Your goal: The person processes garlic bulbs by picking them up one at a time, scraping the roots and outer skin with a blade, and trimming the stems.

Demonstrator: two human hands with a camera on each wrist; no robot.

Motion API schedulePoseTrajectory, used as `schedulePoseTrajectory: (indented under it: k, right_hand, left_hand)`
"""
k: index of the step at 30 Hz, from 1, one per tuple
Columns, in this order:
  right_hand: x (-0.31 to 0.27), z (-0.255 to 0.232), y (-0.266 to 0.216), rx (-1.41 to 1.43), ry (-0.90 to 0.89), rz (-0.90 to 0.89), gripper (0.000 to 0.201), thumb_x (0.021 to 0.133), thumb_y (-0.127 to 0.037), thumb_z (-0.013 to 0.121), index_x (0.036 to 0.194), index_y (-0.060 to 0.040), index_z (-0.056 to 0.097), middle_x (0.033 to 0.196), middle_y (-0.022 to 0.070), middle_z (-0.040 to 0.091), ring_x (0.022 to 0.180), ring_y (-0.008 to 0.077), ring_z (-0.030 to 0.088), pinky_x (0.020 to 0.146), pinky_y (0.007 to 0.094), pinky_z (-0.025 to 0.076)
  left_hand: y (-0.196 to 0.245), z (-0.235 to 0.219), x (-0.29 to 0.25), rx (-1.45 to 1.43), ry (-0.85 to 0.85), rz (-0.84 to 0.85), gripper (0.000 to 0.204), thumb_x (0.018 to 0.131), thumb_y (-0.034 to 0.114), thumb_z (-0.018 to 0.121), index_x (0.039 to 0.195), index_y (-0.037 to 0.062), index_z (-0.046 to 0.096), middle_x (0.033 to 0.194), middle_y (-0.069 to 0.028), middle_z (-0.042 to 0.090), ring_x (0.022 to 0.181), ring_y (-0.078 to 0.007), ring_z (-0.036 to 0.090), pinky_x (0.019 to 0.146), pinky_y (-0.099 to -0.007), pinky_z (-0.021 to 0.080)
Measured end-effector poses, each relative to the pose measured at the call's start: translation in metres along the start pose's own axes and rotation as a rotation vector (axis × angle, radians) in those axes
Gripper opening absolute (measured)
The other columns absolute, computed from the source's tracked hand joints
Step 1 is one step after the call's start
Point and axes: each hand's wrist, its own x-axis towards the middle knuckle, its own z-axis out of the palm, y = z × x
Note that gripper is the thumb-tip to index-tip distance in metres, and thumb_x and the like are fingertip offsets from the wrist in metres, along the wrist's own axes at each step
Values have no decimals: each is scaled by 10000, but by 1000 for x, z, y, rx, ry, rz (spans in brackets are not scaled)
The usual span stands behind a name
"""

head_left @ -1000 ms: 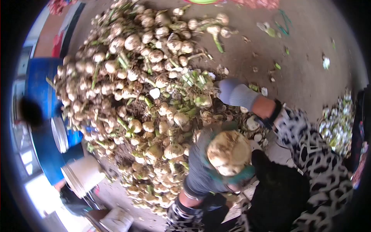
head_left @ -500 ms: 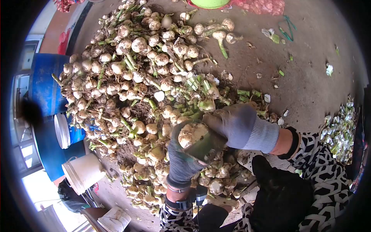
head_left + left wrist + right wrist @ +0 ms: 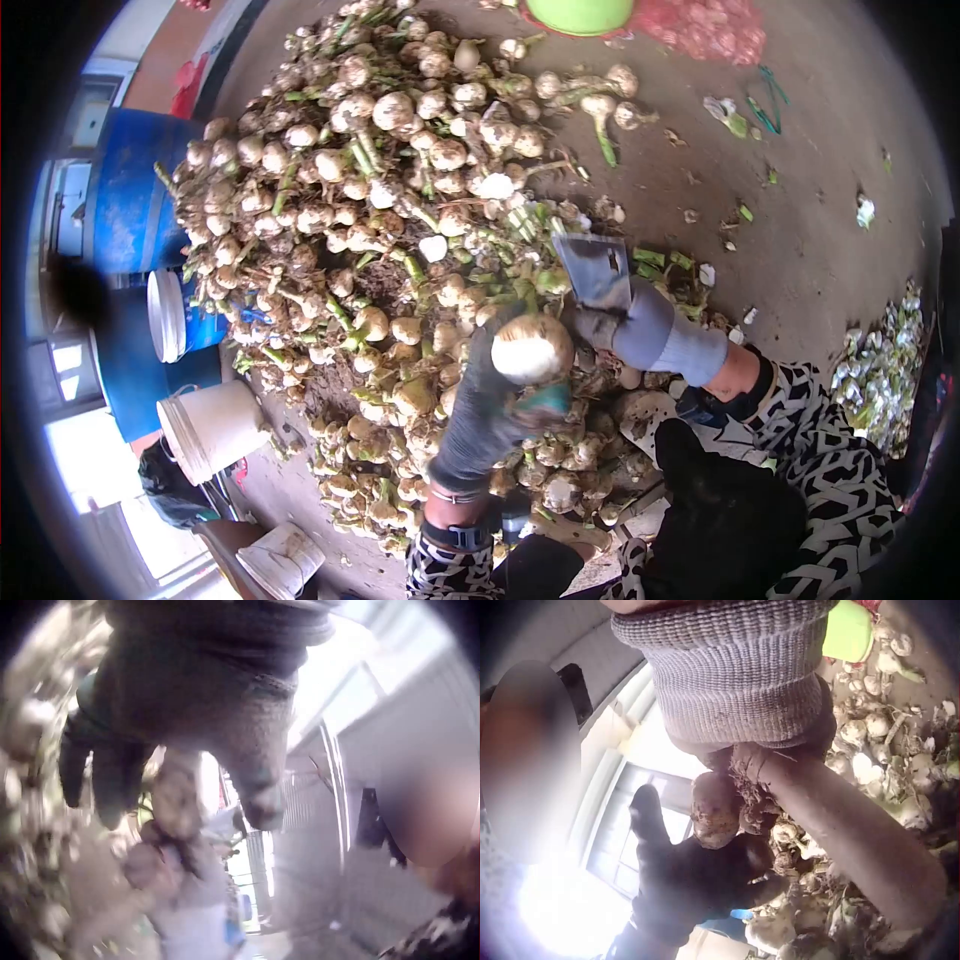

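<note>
My left hand (image 3: 475,410), in a dark glove, holds a large garlic bulb (image 3: 533,350) with a white trimmed patch between thumb and fingers. In the left wrist view the dark gloved fingers (image 3: 109,787) spread around the bulb (image 3: 178,795). My right hand (image 3: 640,325), in a grey-cuffed glove, grips a broad-bladed knife (image 3: 597,272), its flat blade pointing up and away. Just beside the bulb, the right hand is mostly hidden behind its cuff in the right wrist view, with brown roots (image 3: 750,802) below it.
A wide heap of garlic bulbs (image 3: 330,165) with stems lies ahead and left. Blue barrels (image 3: 140,190) and a white bucket (image 3: 210,430) stand at left. A green tub (image 3: 580,12) and red mesh bag (image 3: 710,30) sit at the back, peelings (image 3: 880,360) at right.
The left hand has carried the bulb away from my body, then slightly right. The right hand came in to the bulb and has drawn back to the right, its knife blade now showing.
</note>
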Motion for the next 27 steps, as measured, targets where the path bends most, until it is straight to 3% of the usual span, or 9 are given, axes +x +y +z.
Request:
schedulePoseTrajectory:
  k: [2,6,8,12,14,15,17,19,27]
  right_hand:
    - [-1,8,-10,-122,-2,-181,152,874,-168,663,979,-60,681,837,120,703,767,171,666,721,309,508]
    - [13,-3,6,-482,63,-481,166,870,-201,662,979,-79,687,832,144,696,719,303,686,626,364,528]
    - [29,-9,40,-988,-316,56,234,862,-267,656,980,-67,685,825,159,690,722,353,678,607,396,528]
    - [40,-30,63,-686,-59,243,261,876,-287,641,952,-43,690,739,180,670,729,284,686,656,387,505]
    - [47,-23,30,-565,0,221,412,817,-404,697,842,7,679,677,242,629,679,380,652,616,421,500]
    - [51,-22,31,-576,-8,214,412,817,-404,697,842,7,679,677,242,629,679,380,652,616,421,500]
    - [56,-16,44,-607,3,253,417,816,-407,698,845,8,677,685,241,633,649,377,646,603,422,495]
    - [58,-10,65,-591,-7,284,416,820,-404,697,853,10,676,688,238,636,649,366,652,600,416,494]
    - [52,-13,36,-494,-66,354,338,862,-336,668,1028,-41,685,768,205,679,687,320,677,636,380,513]
  left_hand:
    - [4,19,-6,-379,328,-78,638,805,388,769,1264,41,494,1092,-79,594,970,-160,612,812,-279,534]
    - [5,2,-9,-233,16,286,520,778,344,803,1134,59,554,1031,-89,626,863,-146,631,799,-278,532]
    - [10,-24,3,130,-247,475,515,733,380,825,1109,104,607,1029,-84,651,1018,-247,627,917,-397,491]
    - [21,-84,23,819,-379,203,404,738,374,810,979,69,700,1129,-132,630,1155,-292,554,977,-414,442]
    - [-12,-126,54,382,-342,-317,314,903,262,651,1099,17,647,1159,-144,625,1016,-250,637,833,-364,541]
    - [-47,-141,78,114,-89,-264,482,889,460,624,1034,3,660,919,-131,681,834,-192,666,760,-325,522]
    - [-23,-118,130,960,225,-404,677,851,552,614,1129,-65,590,973,-228,674,958,-310,669,860,-378,503]
    - [-53,-117,175,978,339,-403,795,770,592,664,1220,-51,533,1021,-264,660,956,-314,677,828,-403,518]
    - [-65,-111,205,1032,328,-369,761,693,368,777,1313,90,435,1126,-202,649,1055,-341,633,901,-408,503]
